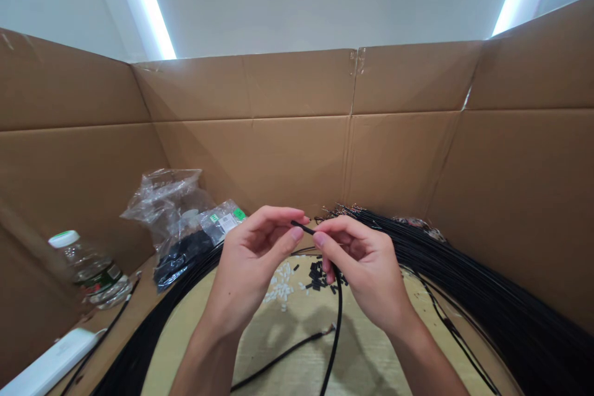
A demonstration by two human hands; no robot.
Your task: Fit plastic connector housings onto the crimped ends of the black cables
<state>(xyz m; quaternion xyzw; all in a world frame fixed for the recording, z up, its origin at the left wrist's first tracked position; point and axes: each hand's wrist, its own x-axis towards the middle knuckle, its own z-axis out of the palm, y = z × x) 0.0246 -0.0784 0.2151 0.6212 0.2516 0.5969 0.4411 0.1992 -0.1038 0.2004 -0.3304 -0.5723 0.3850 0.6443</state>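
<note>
Between my fingertips, above the middle of the table, runs the end part of a black cable (339, 315). My left hand (255, 253) pinches its tip between thumb and fingers. Just behind that, my right hand (362, 260) is closed on the cable, which hangs down from it toward the front edge. Whether a sleeve covers the tip, I cannot tell. Below my hands lie short black tube pieces (319, 278) and small white pieces (280, 286). A cable end with bare wires (330, 328) rests on the pale tabletop (264, 337).
Thick bundles of black cables (464, 278) curve along the right and left sides. Clear plastic bags (171, 210), a water bottle (95, 272) and a white box-like device (53, 362) stand at left. Cardboard walls (255, 154) enclose the table.
</note>
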